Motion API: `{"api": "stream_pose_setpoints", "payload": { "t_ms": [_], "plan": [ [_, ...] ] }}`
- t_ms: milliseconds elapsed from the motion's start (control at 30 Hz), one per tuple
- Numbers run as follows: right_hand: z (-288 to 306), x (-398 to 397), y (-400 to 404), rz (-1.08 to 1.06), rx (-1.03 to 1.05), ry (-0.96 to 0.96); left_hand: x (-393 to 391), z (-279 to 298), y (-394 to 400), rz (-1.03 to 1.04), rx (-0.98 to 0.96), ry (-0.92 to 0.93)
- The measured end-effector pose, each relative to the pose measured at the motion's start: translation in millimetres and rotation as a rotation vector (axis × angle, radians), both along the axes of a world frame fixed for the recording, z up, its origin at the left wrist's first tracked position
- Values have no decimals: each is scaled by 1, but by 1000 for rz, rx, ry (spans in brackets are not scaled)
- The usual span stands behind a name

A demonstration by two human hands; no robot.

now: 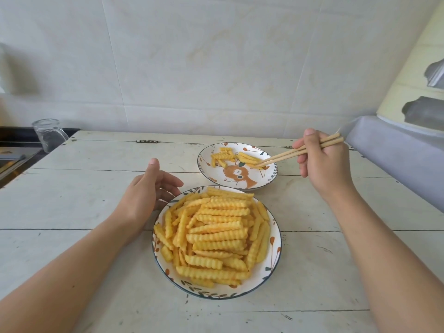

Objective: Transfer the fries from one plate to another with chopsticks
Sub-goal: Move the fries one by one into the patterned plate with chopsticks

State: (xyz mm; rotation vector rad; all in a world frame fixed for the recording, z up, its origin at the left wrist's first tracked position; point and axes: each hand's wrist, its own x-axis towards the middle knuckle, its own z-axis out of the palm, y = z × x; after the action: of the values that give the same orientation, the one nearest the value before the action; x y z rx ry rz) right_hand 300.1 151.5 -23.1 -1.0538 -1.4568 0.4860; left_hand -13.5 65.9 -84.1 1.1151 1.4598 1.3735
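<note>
Under both hands, the counter [72, 200] is whitewashed wooden planks, matt, scuffed and cracked. Glossy glazed ceramic plates [274, 258] carry ridged, matt fries [216, 236]. The right hand's chopsticks [288, 155] are pale bare wood. Beyond the left hand, a clear glass [49, 134].

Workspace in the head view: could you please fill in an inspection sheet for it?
Surface: white wooden table, scuffed, with cracks between boards.
Job's things: near plate heaped with crinkle fries; far plate holds a few fries; chopsticks with tips over the far plate.
Clutter: glass jar at the table's far left corner.
Grips: left hand open beside the near plate; right hand holds the chopsticks.
Cables: nothing seen.
Surroundings: tiled wall behind; grey cover at right.
</note>
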Motion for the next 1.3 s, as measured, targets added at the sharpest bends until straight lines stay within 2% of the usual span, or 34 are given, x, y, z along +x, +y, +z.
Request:
{"api": "stream_pose_setpoints", "payload": {
  "t_ms": [233, 500, 800, 967, 1167, 1233, 1300],
  "plan": [
    [0, 3, 2, -11, -33, 15, -1, -1, 1, 1, -3, -1],
    [8, 10, -1, 10, -51, 147, -1, -1, 1, -4, 0, -7],
    [8, 6, -5, -8, -31, 40, 0, 0, 0, -3, 3, -5],
    [18, 6, -13, 8, 8, 111, -1, -1, 1, -4, 1, 2],
    [6, 1, -8, 10, -41, -8, 0, 0, 0, 2, -1, -2],
    [13, -1, -11, 28, -57, 109, 0, 0, 0, 5, -6, -5],
    [29, -3, -21, 146, -68, 346, 0, 1, -1, 3, -7, 3]
  ]
}}
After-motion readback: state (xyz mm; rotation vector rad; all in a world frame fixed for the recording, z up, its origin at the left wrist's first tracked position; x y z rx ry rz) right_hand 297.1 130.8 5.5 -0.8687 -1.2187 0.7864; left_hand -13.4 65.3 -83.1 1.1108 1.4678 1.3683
